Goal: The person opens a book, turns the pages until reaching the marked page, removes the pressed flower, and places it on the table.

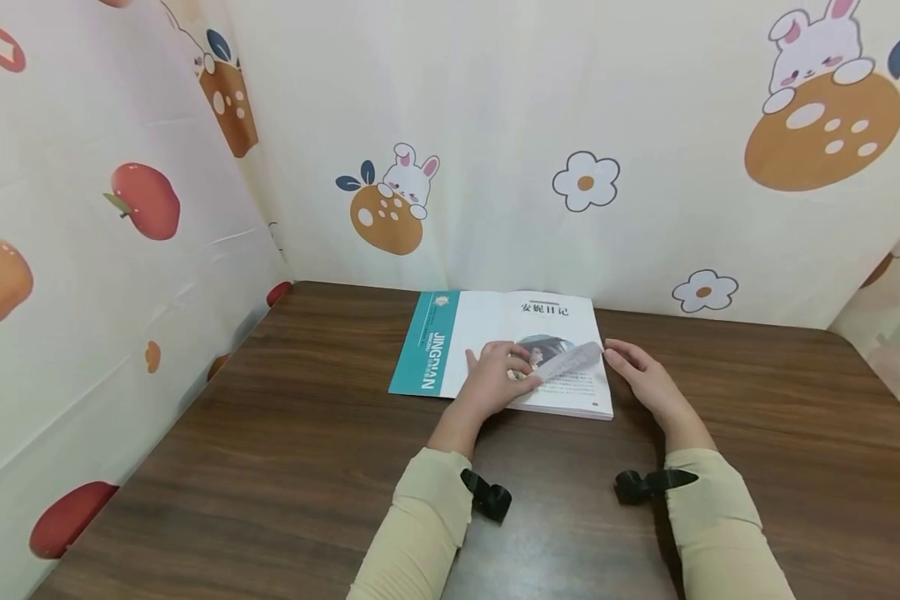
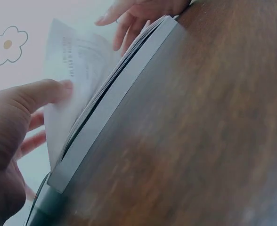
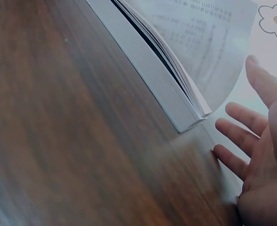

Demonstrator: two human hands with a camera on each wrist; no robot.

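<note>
An open paperback book (image 1: 487,321) lies at the far side of the wooden table, its teal flap (image 1: 411,358) spread out to the left. My left hand (image 1: 493,381) pinches a thin page (image 1: 572,361), which curls up off the book. In the left wrist view, the thumb presses one face of that page (image 2: 84,61) while other fingers show behind it. Just off the book's right edge is my right hand (image 1: 651,387), its fingers (image 3: 235,134) spread and relaxed, holding nothing. In the right wrist view, a gap separates it from the page block (image 3: 148,77).
A dark wooden table (image 1: 285,442) spreads around the book. Behind it hangs a pale curtain (image 1: 495,108) printed with rabbits, fruit and flowers, with more printed cloth (image 1: 52,317) along the left side. Each sleeved wrist carries a black strapped camera (image 1: 487,497).
</note>
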